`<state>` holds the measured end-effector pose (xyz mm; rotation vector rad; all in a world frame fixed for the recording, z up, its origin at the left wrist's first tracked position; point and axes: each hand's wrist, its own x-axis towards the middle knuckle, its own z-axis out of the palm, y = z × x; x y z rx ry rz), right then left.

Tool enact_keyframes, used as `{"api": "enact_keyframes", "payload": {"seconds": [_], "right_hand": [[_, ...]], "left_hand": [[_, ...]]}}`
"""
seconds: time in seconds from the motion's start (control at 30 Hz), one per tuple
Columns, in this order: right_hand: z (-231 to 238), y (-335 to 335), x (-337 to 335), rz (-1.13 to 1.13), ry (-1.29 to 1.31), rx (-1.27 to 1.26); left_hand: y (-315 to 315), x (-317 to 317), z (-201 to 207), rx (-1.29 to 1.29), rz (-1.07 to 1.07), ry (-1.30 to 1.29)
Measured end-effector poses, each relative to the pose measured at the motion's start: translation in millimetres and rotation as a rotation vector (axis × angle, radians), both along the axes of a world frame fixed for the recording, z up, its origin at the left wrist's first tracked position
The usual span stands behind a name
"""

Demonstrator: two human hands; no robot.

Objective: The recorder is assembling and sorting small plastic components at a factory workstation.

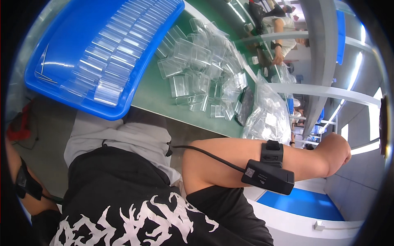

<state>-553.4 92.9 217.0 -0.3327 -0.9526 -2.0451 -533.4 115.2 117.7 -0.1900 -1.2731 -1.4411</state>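
Note:
My right arm reaches out to the right, and my right hand (335,154) is curled into a fist at the far right. Its fingers face away, so anything inside them is hidden. The hand is apart from the table and touches nothing visible. Only part of my left forearm (14,164) shows at the left rim; the left hand is out of the picture. In front of me a blue tray (141,67) carries rows of clear plastic cases (117,53). Beside it, a loose heap of similar clear cases (197,57) lies on the green table (154,98).
Thin metal pieces (44,65), possibly tweezers, lie in the tray's left corner. A clear plastic bag (269,117) stands at the table's right end beside a dark flat object (245,105). Grey frame posts (326,53) rise beyond. Another person (279,37) is across the table.

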Motion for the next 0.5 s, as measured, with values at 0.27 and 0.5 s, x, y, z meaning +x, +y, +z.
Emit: {"api": "enact_keyframes", "payload": {"seconds": [0.27,0.5], "right_hand": [[-84,31,-35,-0.028,0.025,0.046],[-85,41,-45,-0.025,0.039,0.089]], "left_hand": [[2,8,0,0.018,-0.127,-0.046],[8,1,-8,0.088,-0.124,0.063]]}}
